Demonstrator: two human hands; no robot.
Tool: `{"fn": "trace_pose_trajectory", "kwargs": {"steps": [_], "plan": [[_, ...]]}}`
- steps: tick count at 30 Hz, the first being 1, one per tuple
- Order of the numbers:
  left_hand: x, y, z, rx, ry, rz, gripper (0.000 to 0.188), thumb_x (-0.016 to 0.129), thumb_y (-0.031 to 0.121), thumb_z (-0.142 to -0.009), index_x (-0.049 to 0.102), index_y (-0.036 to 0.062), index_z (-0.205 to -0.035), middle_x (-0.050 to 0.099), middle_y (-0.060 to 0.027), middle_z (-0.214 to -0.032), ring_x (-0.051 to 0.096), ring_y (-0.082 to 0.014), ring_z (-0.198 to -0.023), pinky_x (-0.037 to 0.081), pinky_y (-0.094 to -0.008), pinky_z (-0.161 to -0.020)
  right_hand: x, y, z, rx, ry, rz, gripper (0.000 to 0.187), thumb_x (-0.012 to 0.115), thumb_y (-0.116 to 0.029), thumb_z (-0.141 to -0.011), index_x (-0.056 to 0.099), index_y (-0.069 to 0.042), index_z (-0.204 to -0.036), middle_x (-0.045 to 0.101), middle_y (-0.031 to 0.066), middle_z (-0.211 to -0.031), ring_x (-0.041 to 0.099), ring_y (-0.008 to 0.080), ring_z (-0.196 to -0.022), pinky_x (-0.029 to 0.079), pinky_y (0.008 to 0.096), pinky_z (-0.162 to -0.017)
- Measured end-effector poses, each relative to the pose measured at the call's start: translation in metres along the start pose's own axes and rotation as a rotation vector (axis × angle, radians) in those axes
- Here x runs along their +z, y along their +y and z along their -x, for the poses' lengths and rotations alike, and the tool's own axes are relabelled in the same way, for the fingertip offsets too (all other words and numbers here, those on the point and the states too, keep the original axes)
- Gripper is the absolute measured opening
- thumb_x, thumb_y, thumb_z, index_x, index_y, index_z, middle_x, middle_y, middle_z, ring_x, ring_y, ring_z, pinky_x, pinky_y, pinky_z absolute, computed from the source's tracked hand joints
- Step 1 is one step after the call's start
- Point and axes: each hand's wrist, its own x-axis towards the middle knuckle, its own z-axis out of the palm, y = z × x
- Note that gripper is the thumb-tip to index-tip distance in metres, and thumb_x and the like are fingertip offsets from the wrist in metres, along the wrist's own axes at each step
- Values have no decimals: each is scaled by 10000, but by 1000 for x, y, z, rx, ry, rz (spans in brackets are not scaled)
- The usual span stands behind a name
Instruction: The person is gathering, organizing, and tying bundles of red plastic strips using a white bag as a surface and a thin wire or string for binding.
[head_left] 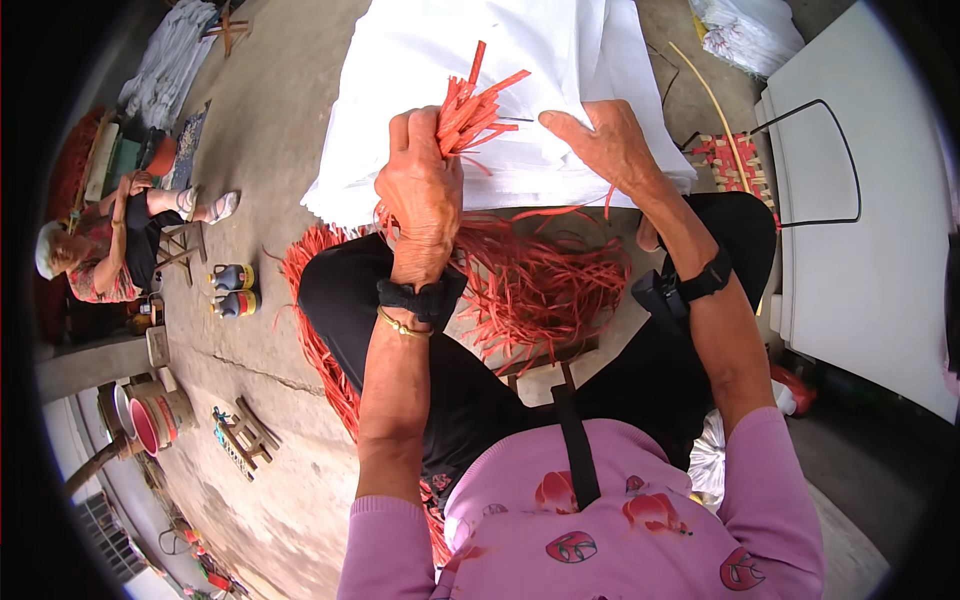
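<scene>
My left hand [418, 185] is closed around a bundle of red flat plastic strips [470, 118], whose cut ends fan out above the fist. To its right, my right hand [605, 148] pinches a fold of the white sheet [430, 60], its thumb stretched toward the strips and its fingertips partly hidden. The white sheets lie in a stack in front of me, over something at knee height. Between my knees hangs a tangled heap of the same red strips [540, 290]. A few loose strips trail along the stack's near edge.
Another person [110, 235] sits on a stool at the left. Two dark bottles [233, 290], a small wooden stool [250, 438] and a red basin [146, 428] stand on the floor there. At the right are a woven-seat chair [735, 165] and a large white panel [870, 200].
</scene>
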Motion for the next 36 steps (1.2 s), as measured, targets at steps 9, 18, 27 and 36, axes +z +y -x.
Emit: {"fn": "trace_pose_trajectory", "kwargs": {"steps": [9, 18, 27, 36], "plan": [[-1, -2, 1, -2, 73, 124, 309, 646, -14, -662, 586, 85, -949, 590, -94, -917, 613, -321, -716, 508, -369, -598, 0, 2, 0, 185, -41, -68, 492, 634, -400, -783, 570, 67, -643, 514, 128, -499, 570, 200, -490, 450, 345, -495], [5, 8, 9, 117, -167, -52, 560, 677, -7, -645, 498, 115, -1161, 539, -69, -1163, 625, -311, -837, 533, -385, -644, -4, 2, -2, 239, -57, -89, 538, 639, -445, -757, 567, 72, -623, 534, 134, -522, 555, 207, -494, 451, 346, -497], [3, 8, 16, 197, -136, -28, 617, 662, -29, -613, 496, 121, -1187, 543, -87, -1127, 629, -278, -753, 528, -363, -612, 2, 12, -5, 233, -60, -86, 519, 613, -418, -726, 519, 76, -600, 509, 164, -517, 495, 212, -484, 421, 362, -488], [12, 7, 1, 183, -30, -177, 302, 630, 23, -681, 547, 121, -955, 561, -44, -931, 602, -270, -619, 493, -362, -527, 1, 12, -4, 320, -120, -41, 439, 601, -383, -808, 642, 50, -752, 531, 38, -570, 461, 128, -529, 385, 292, -510]]}}
